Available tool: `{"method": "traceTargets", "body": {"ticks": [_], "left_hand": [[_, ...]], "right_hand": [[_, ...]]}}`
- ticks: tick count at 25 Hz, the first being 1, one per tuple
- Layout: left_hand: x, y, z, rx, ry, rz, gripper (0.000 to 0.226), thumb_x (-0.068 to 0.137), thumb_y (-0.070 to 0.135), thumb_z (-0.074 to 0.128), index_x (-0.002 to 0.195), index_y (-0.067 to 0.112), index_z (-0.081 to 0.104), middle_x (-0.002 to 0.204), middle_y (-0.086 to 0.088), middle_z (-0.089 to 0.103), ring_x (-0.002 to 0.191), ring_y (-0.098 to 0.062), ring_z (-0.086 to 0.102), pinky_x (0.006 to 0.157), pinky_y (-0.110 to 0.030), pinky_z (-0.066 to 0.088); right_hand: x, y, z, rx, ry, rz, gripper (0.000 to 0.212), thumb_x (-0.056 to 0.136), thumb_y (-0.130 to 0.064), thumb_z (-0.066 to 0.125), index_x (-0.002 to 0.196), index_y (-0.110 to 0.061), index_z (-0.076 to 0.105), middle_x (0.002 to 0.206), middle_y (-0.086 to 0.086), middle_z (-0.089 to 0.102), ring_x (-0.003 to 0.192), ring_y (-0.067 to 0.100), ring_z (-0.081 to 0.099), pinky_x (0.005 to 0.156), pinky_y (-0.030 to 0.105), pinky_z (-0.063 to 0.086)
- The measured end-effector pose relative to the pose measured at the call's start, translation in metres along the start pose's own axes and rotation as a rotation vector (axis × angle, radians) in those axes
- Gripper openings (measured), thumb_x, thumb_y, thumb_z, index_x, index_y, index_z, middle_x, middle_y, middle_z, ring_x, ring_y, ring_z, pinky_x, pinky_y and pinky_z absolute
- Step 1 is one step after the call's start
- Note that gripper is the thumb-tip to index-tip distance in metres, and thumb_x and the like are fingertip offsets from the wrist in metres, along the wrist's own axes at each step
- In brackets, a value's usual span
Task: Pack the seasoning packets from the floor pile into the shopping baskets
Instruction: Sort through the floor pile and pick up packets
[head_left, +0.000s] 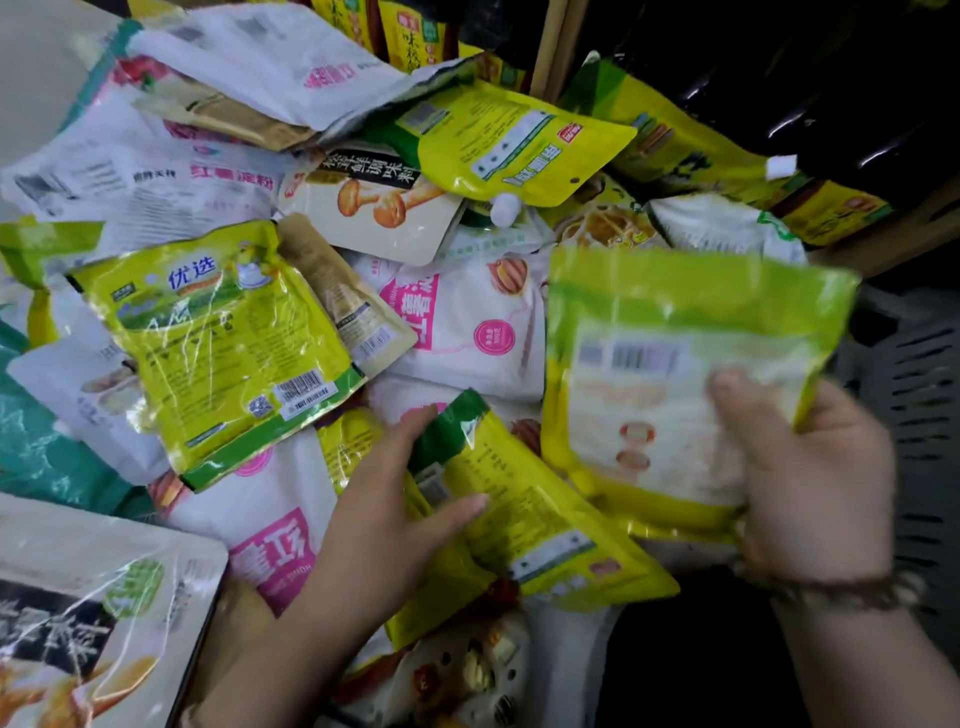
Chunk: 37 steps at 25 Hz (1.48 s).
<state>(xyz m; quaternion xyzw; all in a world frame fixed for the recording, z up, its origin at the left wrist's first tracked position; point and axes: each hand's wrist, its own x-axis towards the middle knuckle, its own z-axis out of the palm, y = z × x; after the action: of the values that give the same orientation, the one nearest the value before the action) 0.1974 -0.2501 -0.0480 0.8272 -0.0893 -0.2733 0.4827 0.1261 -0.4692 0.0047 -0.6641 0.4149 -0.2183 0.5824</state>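
Observation:
A pile of seasoning packets covers the floor: yellow-green, white and pink ones. My right hand (802, 478) grips a yellow-green packet with a white window (670, 374), lifted above the pile at the right. My left hand (384, 499) grips the green top edge of another yellow-green packet (524, 514) that lies tilted on the pile, thumb on its face. A dark grey slotted basket (919, 395) stands at the right edge, behind my right hand.
A large yellow-green packet with a barcode (218, 353) lies left of centre. White packets with pink print (467, 322) fill the middle. A mushroom-print packet (78, 623) lies at bottom left. Dark bags and a wooden frame (550, 47) stand at the back right.

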Motion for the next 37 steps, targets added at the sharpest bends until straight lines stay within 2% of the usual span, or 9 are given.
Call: {"method": "traceTargets", "body": {"ticks": [4, 6, 9, 12, 18, 21, 30, 33, 37], "left_hand": [[0.005, 0.017, -0.007, -0.138, 0.088, 0.062, 0.066, 0.062, 0.057, 0.074, 0.121, 0.047, 0.046, 0.124, 0.038, 0.048, 0.117, 0.024, 0.039, 0.09, 0.003, 0.031], [0.011, 0.03, -0.011, -0.448, -0.059, 0.041, 0.07, 0.053, 0.055, 0.078, 0.118, 0.039, 0.057, 0.122, 0.021, 0.062, 0.115, 0.003, 0.056, 0.087, -0.009, 0.044], [0.018, 0.046, -0.012, -0.721, -0.173, -0.132, 0.048, 0.042, 0.037, 0.091, 0.085, 0.022, 0.076, 0.085, 0.001, 0.075, 0.071, -0.013, 0.071, 0.051, -0.024, 0.054], [0.017, 0.045, -0.014, -0.669, -0.021, -0.318, 0.03, 0.048, 0.01, 0.079, 0.075, 0.007, 0.069, 0.059, -0.005, 0.069, 0.039, -0.013, 0.059, 0.028, -0.019, 0.037], [0.019, 0.016, -0.023, -0.621, 0.2, -0.484, 0.011, 0.081, 0.014, 0.066, 0.088, 0.005, 0.066, 0.066, -0.012, 0.07, 0.042, -0.022, 0.06, 0.037, -0.023, 0.044], [0.024, 0.012, -0.024, -0.63, 0.197, -0.535, 0.02, 0.084, 0.019, 0.065, 0.097, 0.003, 0.065, 0.081, -0.019, 0.071, 0.044, -0.021, 0.062, 0.034, -0.023, 0.045], [0.025, 0.013, -0.029, -0.764, 0.109, -0.449, 0.037, 0.055, 0.008, 0.07, 0.092, 0.005, 0.067, 0.078, -0.011, 0.074, 0.063, -0.021, 0.071, 0.05, -0.028, 0.056], [0.025, 0.016, -0.02, -0.742, 0.123, -0.41, 0.028, 0.068, 0.0, 0.064, 0.096, 0.004, 0.066, 0.075, -0.009, 0.074, 0.061, -0.019, 0.07, 0.048, -0.026, 0.055], [0.019, 0.034, -0.013, -0.735, 0.143, -0.335, 0.019, 0.081, 0.003, 0.06, 0.099, 0.002, 0.067, 0.078, -0.01, 0.074, 0.061, -0.019, 0.07, 0.047, -0.026, 0.053]], "right_hand": [[0.017, -0.036, 0.007, 0.04, 0.02, -0.103, 0.043, 0.069, -0.057, 0.073, 0.094, -0.022, 0.07, 0.098, 0.003, 0.073, 0.092, 0.026, 0.069, 0.078, 0.044, 0.056], [0.014, -0.041, 0.02, 0.13, -0.127, -0.056, 0.019, 0.078, -0.033, 0.072, 0.088, -0.017, 0.071, 0.089, 0.004, 0.074, 0.082, 0.024, 0.071, 0.071, 0.038, 0.058], [-0.014, -0.035, 0.063, 0.122, -0.361, 0.101, 0.011, 0.082, -0.006, 0.064, 0.074, -0.013, 0.068, 0.067, -0.003, 0.072, 0.059, 0.01, 0.066, 0.054, 0.024, 0.054], [-0.022, -0.011, 0.08, 0.101, -0.514, 0.208, 0.008, 0.085, -0.014, 0.062, 0.078, -0.016, 0.065, 0.075, -0.003, 0.072, 0.069, 0.01, 0.067, 0.065, 0.028, 0.056], [-0.005, 0.051, 0.052, -0.8, -0.537, 0.147, 0.061, 0.069, -0.049, 0.074, 0.12, -0.025, 0.053, 0.107, -0.01, 0.058, 0.105, 0.012, 0.057, 0.088, 0.029, 0.047], [-0.007, 0.069, 0.051, -1.031, -0.654, 0.205, 0.053, 0.062, -0.057, 0.075, 0.101, -0.025, 0.061, 0.098, 0.002, 0.068, 0.094, 0.024, 0.063, 0.077, 0.034, 0.052], [0.002, 0.046, 0.01, -0.687, -0.122, 0.021, 0.018, 0.076, -0.032, 0.073, 0.079, -0.015, 0.073, 0.066, 0.005, 0.069, 0.071, 0.025, 0.066, 0.066, 0.035, 0.051], [0.011, 0.028, -0.01, -0.528, 0.008, 0.008, 0.004, 0.078, -0.024, 0.072, 0.076, -0.02, 0.07, 0.044, -0.015, 0.057, 0.047, -0.002, 0.055, 0.051, 0.017, 0.043], [0.002, 0.002, -0.027, -0.381, 0.127, -0.029, 0.017, 0.072, -0.035, 0.076, 0.064, -0.028, 0.063, 0.048, -0.028, 0.058, 0.045, -0.006, 0.053, 0.048, 0.019, 0.045]]}}
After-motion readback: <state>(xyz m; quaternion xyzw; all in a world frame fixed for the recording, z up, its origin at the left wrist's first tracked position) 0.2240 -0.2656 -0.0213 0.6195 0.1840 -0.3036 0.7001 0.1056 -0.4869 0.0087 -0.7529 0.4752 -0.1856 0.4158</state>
